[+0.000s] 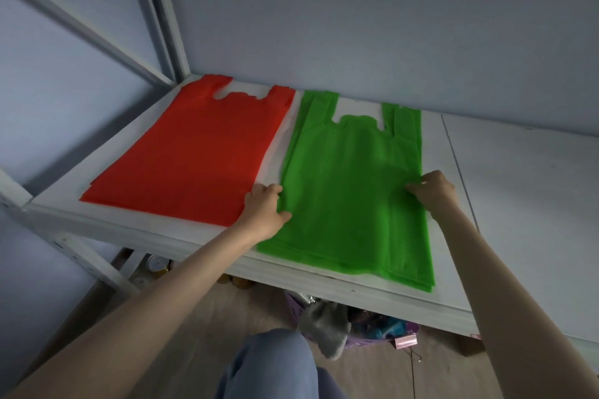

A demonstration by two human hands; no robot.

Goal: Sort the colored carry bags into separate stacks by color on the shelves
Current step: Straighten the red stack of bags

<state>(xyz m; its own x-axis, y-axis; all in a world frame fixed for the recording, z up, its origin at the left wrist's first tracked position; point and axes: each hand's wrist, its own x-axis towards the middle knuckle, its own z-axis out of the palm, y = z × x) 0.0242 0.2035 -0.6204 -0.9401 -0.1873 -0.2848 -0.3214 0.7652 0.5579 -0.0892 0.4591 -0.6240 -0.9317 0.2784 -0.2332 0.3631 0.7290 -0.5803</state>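
Head view first, the only one I've got: green stack (353,191) lies flat on the white shelf (518,191), handles pointing at the back wall, with the red stack (197,152) just beside it on my left, a thin strip of shelf between them.

My left hand (265,207) sits on the green stack's left edge, thumb on top and fingers curled over the edge, pinching the layers. My right hand (432,188) is on the right edge, fingers bent and nipping a small fold of the top bag. So both are clamped on green, neither one loose.

Judging by the uneven layers peeking out at the near corner and along the left side, I'm squaring this pile up. To do it well, I reckon I want both sides pulled evenly, light tension outward so the top bag goes flat, then a nudge toward the back so the edges line up. Thin material like this should slide and wrinkle easily, so slow, low strokes. I'd also keep my left wrist from dragging the red stack's corner, since it's close.

Below the shelf, a purple basket (382,338) of odds and ends sits on the floor.
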